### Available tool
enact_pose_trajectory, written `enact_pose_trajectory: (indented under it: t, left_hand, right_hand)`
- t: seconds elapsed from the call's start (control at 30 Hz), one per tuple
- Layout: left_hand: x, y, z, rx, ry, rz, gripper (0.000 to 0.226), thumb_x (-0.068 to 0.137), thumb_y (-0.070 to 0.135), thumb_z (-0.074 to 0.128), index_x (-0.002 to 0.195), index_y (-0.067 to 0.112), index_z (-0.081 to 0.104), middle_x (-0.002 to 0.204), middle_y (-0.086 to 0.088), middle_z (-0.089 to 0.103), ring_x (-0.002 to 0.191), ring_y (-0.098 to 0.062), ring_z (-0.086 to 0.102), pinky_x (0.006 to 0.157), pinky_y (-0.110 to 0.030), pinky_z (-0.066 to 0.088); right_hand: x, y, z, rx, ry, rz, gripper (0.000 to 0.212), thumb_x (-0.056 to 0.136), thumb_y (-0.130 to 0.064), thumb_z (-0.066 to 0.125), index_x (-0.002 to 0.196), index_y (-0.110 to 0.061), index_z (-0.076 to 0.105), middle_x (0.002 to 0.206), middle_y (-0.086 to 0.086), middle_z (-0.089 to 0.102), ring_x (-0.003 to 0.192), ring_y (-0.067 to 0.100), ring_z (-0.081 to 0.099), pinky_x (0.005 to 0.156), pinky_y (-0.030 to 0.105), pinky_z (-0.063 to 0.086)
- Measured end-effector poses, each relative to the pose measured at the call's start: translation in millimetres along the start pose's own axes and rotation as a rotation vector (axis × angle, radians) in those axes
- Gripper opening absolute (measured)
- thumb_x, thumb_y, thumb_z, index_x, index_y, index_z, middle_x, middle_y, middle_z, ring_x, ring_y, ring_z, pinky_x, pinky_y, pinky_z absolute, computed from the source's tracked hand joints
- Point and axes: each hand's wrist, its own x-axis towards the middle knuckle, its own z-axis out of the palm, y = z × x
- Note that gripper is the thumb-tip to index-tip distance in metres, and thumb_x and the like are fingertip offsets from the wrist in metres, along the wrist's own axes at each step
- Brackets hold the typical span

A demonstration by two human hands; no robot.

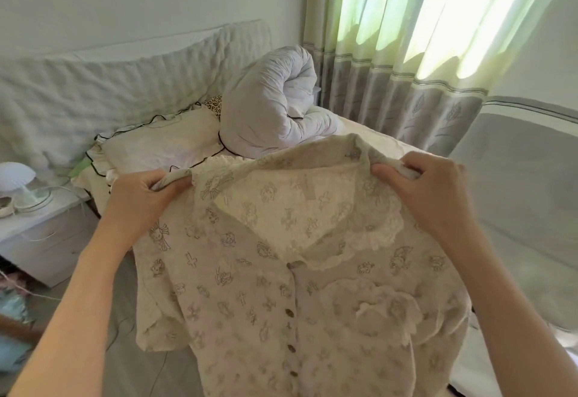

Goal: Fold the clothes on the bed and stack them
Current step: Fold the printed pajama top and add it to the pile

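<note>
You hold a cream blouse (pixel 281 287) up in front of you, one shoulder in each hand. Your left hand (pixel 140 199) curls its fingers and thumb round a bunched fold at the blouse's left shoulder, and your right hand (pixel 428 196) pinches the other shoulder the same way, thumb pressed into the cloth. Between your hands the back of the neck stretches in a shallow arc, and the lace collar (pixel 369 240) falls open just below it. Below your hands the blouse hangs with its front toward you, the row of dark buttons (pixel 291 331) running down the middle and a frilled pocket (pixel 372 309) under your right wrist. The cloth is printed all over with small line drawings.

Beyond your hands lies the bed (pixel 375 133), with a rolled white quilt (pixel 275 105) straight ahead, a black-edged pillow (pixel 162 143) past your left hand, and a padded headboard (pixel 109 80) behind it. Out past your left forearm stands a white nightstand (pixel 40 234) with a small lamp (pixel 18 177). Beyond your right hand, green curtains (pixel 422 36) glow with daylight.
</note>
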Motion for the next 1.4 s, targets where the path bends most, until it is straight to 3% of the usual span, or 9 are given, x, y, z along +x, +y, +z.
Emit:
enact_pose_trajectory:
  t: [0.2, 0.4, 0.47, 0.53, 0.73, 0.9, 1.07, 1.2, 1.4]
  left_hand:
    - [53, -106, 86, 0.169, -0.288, -0.184, 0.054, 0.082, 0.048, 0.064, 0.052, 0.011, 0.038, 0.049, -0.005, 0.035, 0.05, -0.017, 0.034, 0.053, -0.031, 0.022]
    - [146, -218, 188, 0.324, -0.301, -0.237, 0.049, 0.088, 0.05, 0.055, 0.059, 0.014, 0.039, 0.059, -0.005, 0.046, 0.061, -0.024, 0.047, 0.052, -0.032, 0.029]
    - [180, -260, 223, 0.273, -0.316, -0.231, 0.033, 0.088, 0.048, 0.056, 0.087, 0.015, 0.054, 0.088, -0.006, 0.056, 0.085, -0.025, 0.052, 0.067, -0.035, 0.041]
    - [189, -303, 250, 0.253, -0.35, -0.225, 0.046, 0.089, 0.042, 0.057, 0.125, 0.015, 0.048, 0.119, -0.01, 0.051, 0.113, -0.027, 0.045, 0.093, -0.039, 0.039]
    - [84, -437, 259, 0.23, -0.578, -0.57, 0.057, 0.093, 0.028, 0.053, 0.144, 0.015, 0.029, 0.144, -0.009, 0.033, 0.133, -0.023, 0.03, 0.11, -0.035, 0.025]
    - [4, -503, 238, 0.116, -0.524, -1.011, 0.063, 0.083, 0.03, 0.07, 0.134, 0.008, 0.04, 0.13, -0.01, 0.048, 0.115, -0.023, 0.049, 0.096, -0.037, 0.044]
    - [-48, -501, 245, -0.054, -0.378, -1.306, 0.04, 0.081, 0.034, 0.071, 0.111, 0.015, 0.051, 0.102, -0.001, 0.06, 0.088, -0.016, 0.059, 0.072, -0.031, 0.049]
    - [-33, -506, 224, 0.056, -0.301, -1.141, 0.009, 0.088, 0.017, 0.063, 0.089, 0.016, 0.054, 0.083, 0.0, 0.06, 0.077, -0.021, 0.057, 0.06, -0.027, 0.044]
    - [47, -514, 155, 0.61, 0.056, -0.553, 0.024, 0.072, -0.013, 0.052, 0.088, 0.004, 0.058, 0.088, -0.014, 0.054, 0.081, -0.03, 0.05, 0.063, -0.033, 0.033]
  right_hand:
    - [20, 82, 144, -0.044, -0.266, 0.287, 0.051, 0.083, -0.044, 0.066, 0.052, -0.013, 0.038, 0.047, -0.002, 0.038, 0.05, 0.017, 0.038, 0.052, 0.033, 0.027]
    - [80, 158, 305, -0.126, -0.303, 0.484, 0.044, 0.09, -0.043, 0.057, 0.061, -0.01, 0.05, 0.058, 0.003, 0.051, 0.058, 0.021, 0.046, 0.05, 0.033, 0.027]
    - [102, 184, 360, -0.113, -0.253, 0.543, 0.028, 0.095, -0.036, 0.05, 0.091, -0.013, 0.066, 0.087, 0.007, 0.066, 0.082, 0.022, 0.055, 0.066, 0.034, 0.04]
    - [100, 203, 406, -0.157, -0.223, 0.557, 0.032, 0.098, -0.03, 0.044, 0.124, -0.017, 0.058, 0.123, 0.009, 0.059, 0.117, 0.027, 0.046, 0.097, 0.038, 0.036]
    - [-34, 209, 509, -0.18, -0.589, 0.484, 0.044, 0.1, -0.03, 0.041, 0.142, -0.019, 0.04, 0.149, 0.003, 0.038, 0.139, 0.02, 0.029, 0.114, 0.038, 0.023]
    - [-117, 185, 570, -0.17, -0.931, 0.261, 0.048, 0.1, -0.035, 0.038, 0.147, -0.025, 0.03, 0.157, 0.002, 0.018, 0.146, 0.022, 0.01, 0.117, 0.042, 0.011]
    - [-155, 185, 602, -0.213, -1.262, 0.251, 0.056, 0.1, -0.038, 0.036, 0.15, -0.03, 0.012, 0.159, 0.001, -0.008, 0.146, 0.023, -0.009, 0.118, 0.041, 0.002]
    - [-163, 199, 597, -0.189, -1.334, 0.341, 0.057, 0.1, -0.031, 0.038, 0.151, -0.029, 0.011, 0.158, -0.002, -0.013, 0.144, 0.015, -0.015, 0.117, 0.033, 0.005]
    - [-146, 194, 606, -0.179, -1.409, 0.421, 0.053, 0.101, -0.025, 0.039, 0.15, -0.027, 0.019, 0.159, 0.003, -0.008, 0.146, 0.021, -0.011, 0.117, 0.038, 0.01]
